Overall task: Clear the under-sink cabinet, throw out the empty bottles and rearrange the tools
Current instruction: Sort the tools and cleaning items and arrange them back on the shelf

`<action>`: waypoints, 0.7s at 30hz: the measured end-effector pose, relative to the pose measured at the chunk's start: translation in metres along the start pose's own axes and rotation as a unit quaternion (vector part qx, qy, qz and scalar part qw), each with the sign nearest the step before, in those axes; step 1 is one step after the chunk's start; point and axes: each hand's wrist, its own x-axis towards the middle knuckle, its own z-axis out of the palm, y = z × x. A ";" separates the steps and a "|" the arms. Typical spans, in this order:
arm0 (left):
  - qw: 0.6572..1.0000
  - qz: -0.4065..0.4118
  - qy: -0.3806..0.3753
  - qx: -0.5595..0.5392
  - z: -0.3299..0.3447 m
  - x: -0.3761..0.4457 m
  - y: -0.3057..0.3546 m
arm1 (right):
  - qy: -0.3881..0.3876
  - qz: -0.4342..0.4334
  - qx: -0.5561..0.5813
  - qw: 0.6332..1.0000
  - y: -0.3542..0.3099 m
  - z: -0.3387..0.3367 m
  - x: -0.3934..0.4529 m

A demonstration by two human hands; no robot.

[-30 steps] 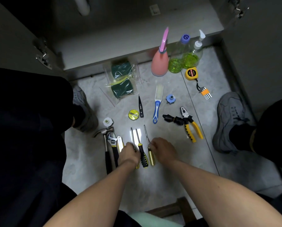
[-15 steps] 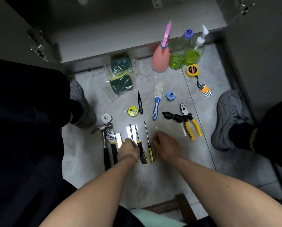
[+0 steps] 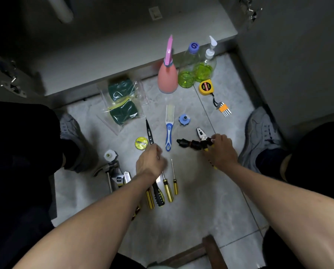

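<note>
While the right hand (image 3: 221,150) grips the pliers (image 3: 201,139), the left hand (image 3: 149,162) hangs loose above screwdrivers (image 3: 168,188).

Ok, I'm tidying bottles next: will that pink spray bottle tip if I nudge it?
Probably yes. The pink spray bottle stands upright, tall and tapering to a narrow long nozzle, so a high push may topple it. Its opaque body hides the fill level; if empty, it would slide or fall easily.

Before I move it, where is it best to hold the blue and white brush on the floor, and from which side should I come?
Grip the blue and white brush by its blue handle, the end nearer you, coming from above. It lies flat with the bristles pointing toward the cabinet, and the floor on both sides of the handle is free, so fingers probably fit there.
</note>
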 end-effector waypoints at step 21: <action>0.950 0.203 -0.098 0.215 0.027 0.058 0.077 | 0.018 0.104 0.167 0.980 0.013 0.045 -0.058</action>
